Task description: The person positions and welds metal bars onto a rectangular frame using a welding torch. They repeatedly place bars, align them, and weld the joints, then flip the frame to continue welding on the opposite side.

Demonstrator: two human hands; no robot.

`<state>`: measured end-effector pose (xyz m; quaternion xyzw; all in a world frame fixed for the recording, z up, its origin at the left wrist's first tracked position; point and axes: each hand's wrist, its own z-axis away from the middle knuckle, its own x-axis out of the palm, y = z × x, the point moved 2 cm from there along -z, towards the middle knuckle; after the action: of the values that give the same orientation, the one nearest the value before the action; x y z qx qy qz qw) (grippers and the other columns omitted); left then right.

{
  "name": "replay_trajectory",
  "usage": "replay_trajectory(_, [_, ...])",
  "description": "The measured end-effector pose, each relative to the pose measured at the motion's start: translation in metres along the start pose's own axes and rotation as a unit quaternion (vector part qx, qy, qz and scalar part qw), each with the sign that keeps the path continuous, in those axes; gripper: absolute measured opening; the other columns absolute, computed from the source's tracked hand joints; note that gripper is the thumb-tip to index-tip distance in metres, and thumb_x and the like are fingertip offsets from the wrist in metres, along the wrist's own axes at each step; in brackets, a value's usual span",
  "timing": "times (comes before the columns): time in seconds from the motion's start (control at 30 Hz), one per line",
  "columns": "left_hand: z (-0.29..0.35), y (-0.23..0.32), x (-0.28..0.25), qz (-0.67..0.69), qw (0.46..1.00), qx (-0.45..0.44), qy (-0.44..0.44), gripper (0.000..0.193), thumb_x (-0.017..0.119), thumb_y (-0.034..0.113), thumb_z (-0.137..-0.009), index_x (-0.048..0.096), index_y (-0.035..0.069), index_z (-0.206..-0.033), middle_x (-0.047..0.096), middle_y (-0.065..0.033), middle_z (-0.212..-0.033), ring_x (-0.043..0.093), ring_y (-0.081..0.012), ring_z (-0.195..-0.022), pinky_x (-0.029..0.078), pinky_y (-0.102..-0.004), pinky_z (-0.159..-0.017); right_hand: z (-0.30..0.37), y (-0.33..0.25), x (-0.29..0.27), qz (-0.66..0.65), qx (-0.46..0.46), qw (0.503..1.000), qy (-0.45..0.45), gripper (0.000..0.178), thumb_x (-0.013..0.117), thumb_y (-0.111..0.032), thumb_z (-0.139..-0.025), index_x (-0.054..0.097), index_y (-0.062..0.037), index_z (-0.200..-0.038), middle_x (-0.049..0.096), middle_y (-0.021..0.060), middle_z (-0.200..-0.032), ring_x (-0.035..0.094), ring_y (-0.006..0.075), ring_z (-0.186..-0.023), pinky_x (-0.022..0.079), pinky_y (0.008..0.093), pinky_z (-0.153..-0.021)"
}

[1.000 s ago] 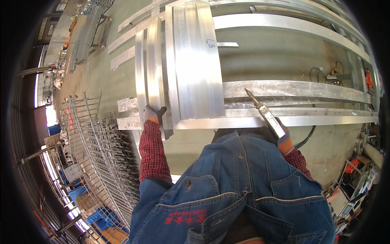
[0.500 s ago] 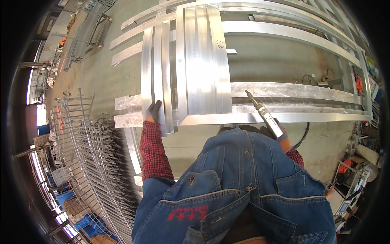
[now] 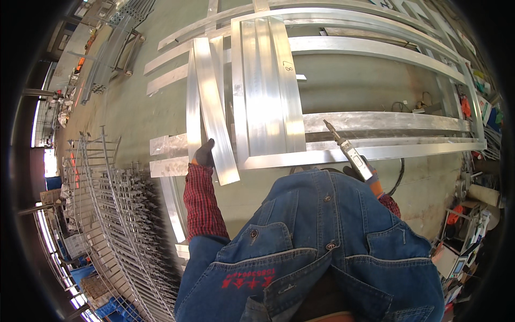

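Observation:
My left hand [image 3: 204,154], in a dark glove, grips the left edge of a loose aluminium slat [image 3: 217,112] near its close end. The slat lies slanted over its neighbours, wide face up, its near end sticking out toward me. Beneath and beside it are another slat [image 3: 193,102] and a strip [image 3: 219,56]. My right hand [image 3: 360,169], gloved with an orange cuff, is closed around a handheld welding gun [image 3: 351,154], whose nozzle points up and left. Close by is an aluminium frame [image 3: 322,156] with several upright slats [image 3: 263,86] side by side at its left end.
Long metal bars [image 3: 381,122] run crosswise under the frame. At the left stands a rack of many thin metal rods [image 3: 129,214]. A black cable [image 3: 399,177] hangs by my right hand. Carts with metal profiles [image 3: 110,59] are at the far left; equipment [image 3: 456,257] crowds the right.
The loose slat has turned from standing on edge to wide face up, and its near end has swung right. My left hand has stayed at its edge; the welding gun has barely moved.

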<state>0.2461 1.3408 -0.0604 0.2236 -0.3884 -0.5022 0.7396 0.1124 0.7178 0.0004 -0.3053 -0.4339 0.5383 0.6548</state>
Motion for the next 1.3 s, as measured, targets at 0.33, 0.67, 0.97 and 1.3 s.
replay_trajectory(0.33, [-0.002, -0.013, 0.045, -0.54, 0.74, 0.005, 0.4, 0.12, 0.091, 0.061, -0.072, 0.04, 0.0, -0.162, 0.048, -0.0292, -0.16, 0.052, -0.0467, -0.144, 0.048, -0.0537, -0.119, 0.006, 0.007, -0.001, -0.195, 0.082, 0.97, 0.116, 0.049, 0.061, -0.036, -0.112, 0.056, -0.0139, -0.156, 0.065, 0.0123, -0.142, 0.07, 0.0341, -0.125, 0.067, 0.051, -0.097])
replay_trajectory(0.67, [0.021, 0.0, 0.046, -0.424, 0.849, 0.111, 0.296, 0.053, 0.088, 0.045, -0.085, 0.075, 0.001, -0.113, 0.072, -0.0109, -0.098, 0.067, -0.0248, -0.092, 0.054, -0.0392, -0.084, -0.028, 0.015, -0.034, 0.379, -0.17, 0.897, 0.15, 0.04, 0.084, -0.021, -0.099, 0.067, -0.0043, -0.131, 0.074, 0.0093, -0.097, 0.069, 0.0158, -0.087, 0.057, 0.0366, -0.075])
replay_trajectory(0.97, [0.033, -0.016, 0.131, -0.14, 0.98, 0.108, 0.095, 0.055, 0.076, 0.031, -0.095, 0.069, -0.009, -0.133, 0.076, -0.0128, -0.111, 0.07, -0.0211, -0.099, 0.056, -0.033, -0.088, -0.129, -0.075, -0.165, 0.473, -0.049, 0.819, 0.321, 0.071, 0.084, -0.058, -0.091, 0.071, -0.0055, -0.137, 0.076, 0.0267, -0.126, 0.072, 0.0442, -0.119, 0.055, 0.0484, -0.101])
replay_trajectory(1.3, [-0.004, -0.056, 0.225, -0.177, 0.978, 0.107, 0.025, 0.048, 0.064, 0.036, -0.104, 0.072, -0.004, -0.131, 0.075, -0.0118, -0.114, 0.069, -0.0215, -0.105, 0.055, -0.0357, -0.094, -0.264, -0.029, -0.269, 0.498, -0.009, 0.828, 0.256, 0.082, 0.083, -0.058, -0.087, 0.058, -0.0122, -0.149, 0.074, 0.022, -0.135, 0.068, 0.0443, -0.127, 0.054, 0.051, -0.106])
